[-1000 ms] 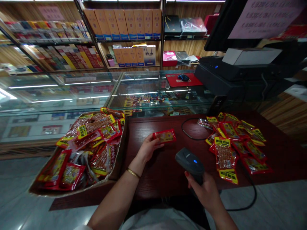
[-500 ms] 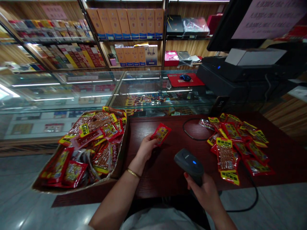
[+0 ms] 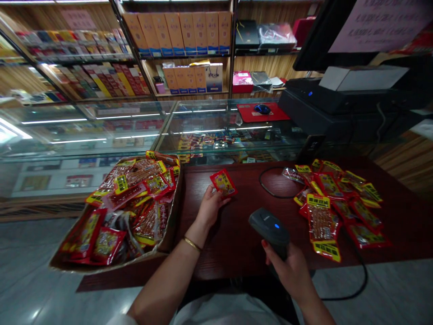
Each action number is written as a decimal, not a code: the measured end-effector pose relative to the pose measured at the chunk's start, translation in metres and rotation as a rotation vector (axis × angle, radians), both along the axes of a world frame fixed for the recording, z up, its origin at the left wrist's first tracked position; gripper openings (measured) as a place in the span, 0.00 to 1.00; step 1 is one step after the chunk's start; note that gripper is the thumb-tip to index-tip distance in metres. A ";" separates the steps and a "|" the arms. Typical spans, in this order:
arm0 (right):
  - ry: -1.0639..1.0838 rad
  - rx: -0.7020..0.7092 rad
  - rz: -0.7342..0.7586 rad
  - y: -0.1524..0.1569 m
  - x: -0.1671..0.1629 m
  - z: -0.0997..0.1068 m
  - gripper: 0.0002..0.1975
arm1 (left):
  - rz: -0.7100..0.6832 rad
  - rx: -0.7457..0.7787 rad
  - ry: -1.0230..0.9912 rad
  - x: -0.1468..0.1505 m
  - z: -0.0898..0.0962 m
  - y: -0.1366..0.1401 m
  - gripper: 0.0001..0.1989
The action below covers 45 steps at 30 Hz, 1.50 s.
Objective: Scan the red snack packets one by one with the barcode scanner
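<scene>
Two bare hands at a dark red worktop (image 3: pixel 246 180), seen from above. The left hand (image 3: pixel 209 208) holds a small red-and-yellow packet (image 3: pixel 223 183) by its near-left part, thumb and fingers closed narrowly on it. The packet lies in view toward the far edge of the worktop, between the box (image 3: pixel 175 214) and the cable loop (image 3: pixel 260 178), its printed face up and its sides aslant to that edge; whether it touches the surface cannot be told. A gold bangle (image 3: pixel 192 244) circles the left wrist.

The right hand (image 3: pixel 293 271), over the near edge, has its fingers wrapped around the handle of a dark scanner (image 3: pixel 269 225). The scanner's head is directed toward the far left, apart from the packet; a blue light shows on its top.

The box, cardboard and heaped with packets, occupies the left end of the worktop. Near the right edge lies a loose pile (image 3: pixel 329 185) of overlapping packets; a long packet (image 3: pixel 319 219) lies at its near-left side, pointing toward the near edge. A black cord (image 3: pixel 365 277) hangs past the near edge on the right. Beyond the far edge stands a glass case (image 3: pixel 203 108), bearing a mouse (image 3: pixel 262 109) on a red mat (image 3: pixel 246 115).
</scene>
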State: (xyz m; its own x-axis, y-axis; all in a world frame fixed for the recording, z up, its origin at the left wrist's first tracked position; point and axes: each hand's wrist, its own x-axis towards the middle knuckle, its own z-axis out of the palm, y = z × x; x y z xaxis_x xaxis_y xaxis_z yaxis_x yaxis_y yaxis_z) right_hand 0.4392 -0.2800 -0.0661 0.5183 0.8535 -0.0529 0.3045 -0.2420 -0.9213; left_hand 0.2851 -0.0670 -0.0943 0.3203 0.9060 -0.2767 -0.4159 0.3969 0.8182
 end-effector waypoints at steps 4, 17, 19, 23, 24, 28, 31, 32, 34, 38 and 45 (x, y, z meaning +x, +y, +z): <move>-0.070 0.000 0.020 0.000 0.006 -0.003 0.21 | -0.035 0.026 0.061 0.000 -0.002 0.000 0.24; -0.282 -0.013 0.088 0.000 0.013 -0.014 0.22 | -0.011 0.042 0.137 0.003 -0.001 -0.001 0.18; -0.279 -0.014 0.090 -0.001 0.014 -0.012 0.22 | -0.035 0.048 0.124 0.002 0.000 -0.002 0.20; -0.239 -0.001 0.080 -0.004 0.018 -0.008 0.22 | -0.082 0.069 0.153 0.007 0.003 -0.006 0.26; -0.229 0.000 0.074 -0.005 0.019 -0.008 0.22 | -0.084 0.077 0.166 0.009 0.004 -0.007 0.27; -0.199 0.008 0.051 -0.005 0.021 -0.005 0.21 | -0.099 0.115 0.222 0.020 0.007 -0.014 0.26; -0.172 0.005 0.050 -0.006 0.023 -0.004 0.20 | -0.104 0.160 0.261 0.023 0.007 -0.018 0.26; -0.160 0.001 0.052 -0.007 0.024 -0.003 0.20 | -0.103 0.175 0.264 0.022 0.007 -0.018 0.26; -0.139 -0.009 0.062 -0.008 0.025 -0.003 0.19 | -0.105 0.191 0.256 0.019 0.006 -0.017 0.27; -0.135 -0.039 0.070 -0.010 0.026 -0.005 0.19 | -0.102 0.209 0.253 0.014 0.005 -0.014 0.28; -0.144 -0.025 0.080 -0.009 0.024 -0.010 0.20 | -0.110 0.206 0.217 0.014 0.007 -0.015 0.28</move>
